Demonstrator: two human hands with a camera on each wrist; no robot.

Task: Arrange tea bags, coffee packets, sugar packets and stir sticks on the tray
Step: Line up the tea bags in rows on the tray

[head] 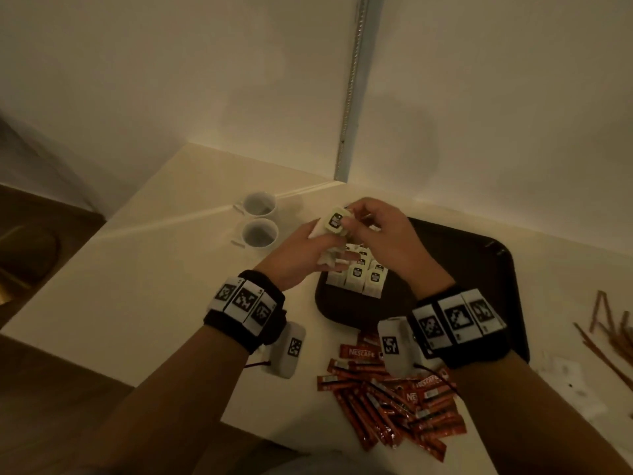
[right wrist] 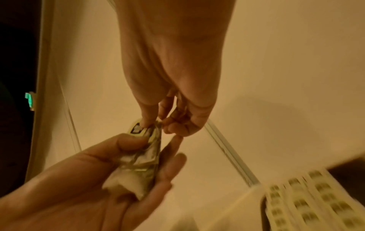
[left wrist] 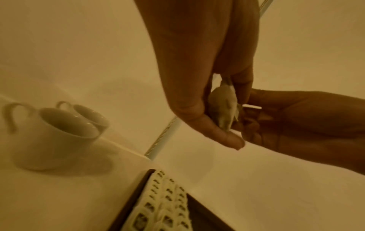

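White tea bag (head: pixel 334 221) – pinched btwn both hands.

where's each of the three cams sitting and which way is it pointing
Head: worn on the head, looking forward and down at the dark brown tray holding rows of pale tea bags; both forearms, left hand, right hand.
Left wrist: looks along the left hand's fingers toward two white cups.
Right wrist: looks along the right hand at the left palm.
Shared: the crumpled tea bag both hands pinch.
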